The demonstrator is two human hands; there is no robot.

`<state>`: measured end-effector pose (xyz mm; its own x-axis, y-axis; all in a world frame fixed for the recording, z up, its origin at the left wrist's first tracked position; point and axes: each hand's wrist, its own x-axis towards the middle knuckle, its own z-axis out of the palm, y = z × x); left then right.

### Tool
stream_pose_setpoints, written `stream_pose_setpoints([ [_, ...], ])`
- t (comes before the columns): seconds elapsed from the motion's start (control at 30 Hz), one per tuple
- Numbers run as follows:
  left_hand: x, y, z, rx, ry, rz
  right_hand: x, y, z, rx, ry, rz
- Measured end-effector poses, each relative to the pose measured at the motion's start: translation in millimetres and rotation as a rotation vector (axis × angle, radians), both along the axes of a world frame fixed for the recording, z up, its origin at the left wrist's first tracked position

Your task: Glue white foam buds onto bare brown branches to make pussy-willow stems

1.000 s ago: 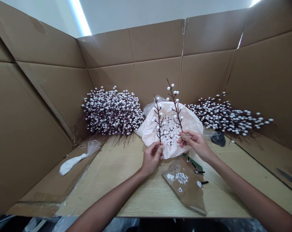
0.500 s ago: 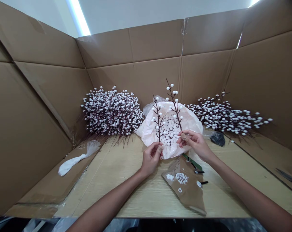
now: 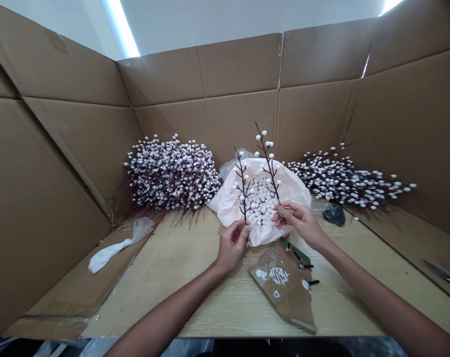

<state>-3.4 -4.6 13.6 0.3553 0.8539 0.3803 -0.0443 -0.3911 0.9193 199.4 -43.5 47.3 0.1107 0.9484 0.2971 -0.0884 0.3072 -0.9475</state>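
My left hand (image 3: 232, 244) pinches the lower end of a dark brown twig (image 3: 243, 191) with white berries, held upright. My right hand (image 3: 297, 220) grips the base of a taller berry twig (image 3: 270, 171), which leans slightly left. Both twigs stand in front of a pale pink bag (image 3: 225, 203) that lies open and holds many loose white balls (image 3: 260, 203). Just below the hands, a brown cardboard piece (image 3: 295, 302) carries white glue-like smears, with a green strip (image 3: 301, 254) at its upper edge.
A large pile of berry twigs (image 3: 172, 173) lies back left, a smaller pile (image 3: 351, 181) back right. White plastic (image 3: 109, 255) rests at left, black plastic (image 3: 334, 214) right of the bag, scissors (image 3: 442, 273) at the right edge. Cardboard walls (image 3: 239, 64) surround the wooden table (image 3: 165, 292).
The view has shifted very slightly. Both hands keep hold of their twigs in nearly the same places.
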Motion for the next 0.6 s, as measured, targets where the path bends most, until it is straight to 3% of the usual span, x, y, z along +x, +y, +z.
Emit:
stream_pose_setpoints([
  [0.33, -1.4, -0.6, 1.9, 0.005, -0.01, 0.01, 7.4, -2.3, 6.4, 0.052, 0.021, -0.006],
  [0.6, -1.0, -1.6, 2.2, -0.003, -0.032, -0.003, 67.6, -33.2, -6.3, 0.014, -0.081, -0.296],
])
